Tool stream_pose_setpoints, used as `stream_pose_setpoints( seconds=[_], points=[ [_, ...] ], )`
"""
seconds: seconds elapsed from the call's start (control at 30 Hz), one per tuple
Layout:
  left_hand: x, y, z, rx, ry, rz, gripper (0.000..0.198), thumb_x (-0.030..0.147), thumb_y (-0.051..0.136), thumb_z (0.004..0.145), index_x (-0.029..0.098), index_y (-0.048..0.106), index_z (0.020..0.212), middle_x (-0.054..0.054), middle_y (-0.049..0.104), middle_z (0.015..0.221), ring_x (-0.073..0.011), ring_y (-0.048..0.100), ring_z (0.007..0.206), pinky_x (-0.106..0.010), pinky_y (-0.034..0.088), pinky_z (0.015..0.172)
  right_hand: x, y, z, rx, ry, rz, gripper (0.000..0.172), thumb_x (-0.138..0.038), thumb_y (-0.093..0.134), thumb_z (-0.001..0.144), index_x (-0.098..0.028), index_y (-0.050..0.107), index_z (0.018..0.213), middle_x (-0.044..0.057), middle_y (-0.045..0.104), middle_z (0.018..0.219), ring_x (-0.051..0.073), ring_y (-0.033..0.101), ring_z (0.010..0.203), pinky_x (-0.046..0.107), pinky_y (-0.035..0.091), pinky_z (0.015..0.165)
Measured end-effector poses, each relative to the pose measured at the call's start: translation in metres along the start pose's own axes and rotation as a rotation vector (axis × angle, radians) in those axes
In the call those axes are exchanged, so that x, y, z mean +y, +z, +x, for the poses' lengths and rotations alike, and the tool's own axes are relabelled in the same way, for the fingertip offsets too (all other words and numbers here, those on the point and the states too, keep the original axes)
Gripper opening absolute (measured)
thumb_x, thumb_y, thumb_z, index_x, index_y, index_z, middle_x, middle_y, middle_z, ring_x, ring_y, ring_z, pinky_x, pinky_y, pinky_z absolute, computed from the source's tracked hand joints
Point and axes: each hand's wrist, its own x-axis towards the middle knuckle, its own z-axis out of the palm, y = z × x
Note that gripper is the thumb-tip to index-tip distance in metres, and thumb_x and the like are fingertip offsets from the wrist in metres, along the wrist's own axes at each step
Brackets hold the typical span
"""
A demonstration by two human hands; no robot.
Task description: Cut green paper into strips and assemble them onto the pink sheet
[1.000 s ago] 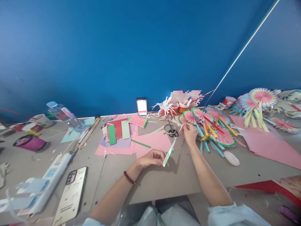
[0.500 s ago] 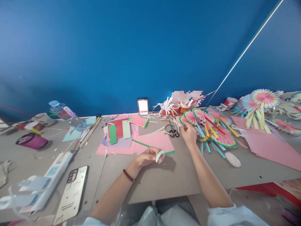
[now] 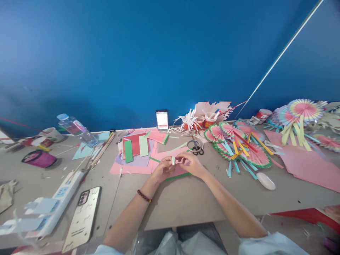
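My left hand (image 3: 163, 169) is closed on a pale green paper strip (image 3: 173, 160), which stands up from between its fingertips. My right hand (image 3: 191, 164) meets it from the right, thumb and fingers pinched at the edge of the same strip. Both hands are held over a pink paper sheet (image 3: 161, 156) with dark green strips along its edges. Beyond my right hand lie black-handled scissors (image 3: 198, 150) and a roll of tape (image 3: 191, 144). The inner fingers of both hands are partly hidden.
Pleated paper fans (image 3: 233, 136) with coloured streamers lie to the right, near a white mouse-shaped object (image 3: 266, 181). A pleated pink strip (image 3: 157, 136) and green cards (image 3: 128, 151) sit at the back. Leftward are a phone (image 3: 82, 217), a power strip (image 3: 61, 198) and a bottle (image 3: 79, 129).
My right hand has come left from the paper fans to my left hand and now pinches at the pale green strip. My left hand has lifted slightly and turned the strip upright.
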Motion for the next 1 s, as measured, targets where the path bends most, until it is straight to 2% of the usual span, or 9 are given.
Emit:
stream_pose_setpoints(
  seconds=[0.17, 0.3, 0.47, 0.57, 0.63, 0.73, 0.83, 1.0],
  points=[
    [0.001, 0.001, 0.001, 0.054, -0.008, 0.027, 0.049, 0.052, 0.077, 0.061, 0.021, 0.039, 0.059, 0.011, 0.027, 0.042, -0.0035, 0.019, 0.037, -0.022, 0.012, 0.041, 0.007, 0.004, -0.002, 0.112, -0.037, -0.047, 0.013, -0.028, 0.062, 0.086, -0.021, 0.063, 0.097, 0.004, 0.068, 0.09, 0.014, 0.064, 0.074, 0.027, 0.055, 0.066],
    [0.002, 0.002, 0.0, 0.059, -0.014, 0.09, 0.048, 0.054, 0.075, 0.063, 0.02, 0.042, 0.059, 0.011, 0.028, 0.039, -0.0033, 0.02, 0.035, -0.022, 0.012, 0.041, 0.01, 0.006, -0.002, 0.107, -0.094, -0.092, 0.021, -0.026, 0.058, 0.088, -0.023, 0.065, 0.108, 0.006, 0.07, 0.1, 0.016, 0.066, 0.079, 0.029, 0.056, 0.068],
    [-0.003, 0.003, 0.001, 0.046, -0.036, 0.178, 0.044, 0.054, 0.076, 0.064, 0.018, 0.052, 0.061, 0.009, 0.035, 0.039, -0.0035, 0.021, 0.036, -0.022, 0.011, 0.043, 0.013, 0.01, -0.002, 0.145, -0.115, -0.117, 0.019, -0.021, 0.053, 0.088, -0.023, 0.071, 0.089, 0.005, 0.073, 0.086, 0.018, 0.067, 0.078, 0.033, 0.056, 0.074],
    [-0.008, 0.004, 0.004, 0.128, 0.038, 0.242, 0.042, 0.056, 0.075, 0.066, 0.017, 0.057, 0.065, 0.008, 0.039, 0.043, -0.0047, 0.026, 0.039, -0.022, 0.017, 0.043, 0.016, 0.013, -0.001, 0.211, -0.012, -0.005, 0.015, -0.025, 0.058, 0.083, -0.022, 0.072, 0.082, 0.005, 0.074, 0.08, 0.018, 0.066, 0.07, 0.031, 0.056, 0.068],
    [-0.01, 0.005, 0.005, 0.267, 0.167, 0.304, 0.04, 0.055, 0.076, 0.066, 0.017, 0.061, 0.07, 0.005, 0.047, 0.051, -0.0062, 0.035, 0.043, -0.022, 0.026, 0.045, 0.018, 0.013, -0.001, 0.276, 0.121, 0.128, 0.014, -0.032, 0.064, 0.079, -0.02, 0.072, 0.082, 0.005, 0.073, 0.078, 0.017, 0.066, 0.066, 0.03, 0.056, 0.063],
    [-0.012, 0.004, 0.006, 0.438, 0.33, 0.406, 0.034, 0.048, 0.077, 0.068, 0.018, 0.067, 0.082, 0.002, 0.054, 0.065, -0.009, 0.047, 0.056, -0.022, 0.037, 0.052, 0.018, 0.013, 0.001, 0.353, 0.342, 0.364, 0.026, -0.042, 0.072, 0.073, -0.019, 0.07, 0.082, 0.003, 0.07, 0.067, 0.017, 0.066, 0.061, 0.029, 0.055, 0.059],
    [-0.013, 0.002, 0.008, 0.488, 0.336, 0.475, 0.03, 0.041, 0.076, 0.07, 0.018, 0.07, 0.087, 0.001, 0.056, 0.069, -0.0108, 0.051, 0.062, -0.022, 0.041, 0.056, 0.016, 0.01, 0.004, 0.413, 0.471, 0.537, 0.036, -0.047, 0.079, 0.063, -0.018, 0.069, 0.082, 0.001, 0.068, 0.062, 0.016, 0.065, 0.058, 0.028, 0.054, 0.059],
    [-0.016, -0.003, 0.01, 0.502, 0.265, 0.498, 0.022, 0.038, 0.074, 0.068, 0.017, 0.068, 0.072, -0.002, 0.061, 0.07, -0.0129, 0.053, 0.065, -0.023, 0.042, 0.056, 0.013, 0.005, 0.008, 0.46, 0.549, 0.656, 0.042, -0.046, 0.085, 0.055, -0.018, 0.066, 0.079, -0.001, 0.066, 0.06, 0.013, 0.061, 0.055, 0.026, 0.049, 0.056]
  ],
)
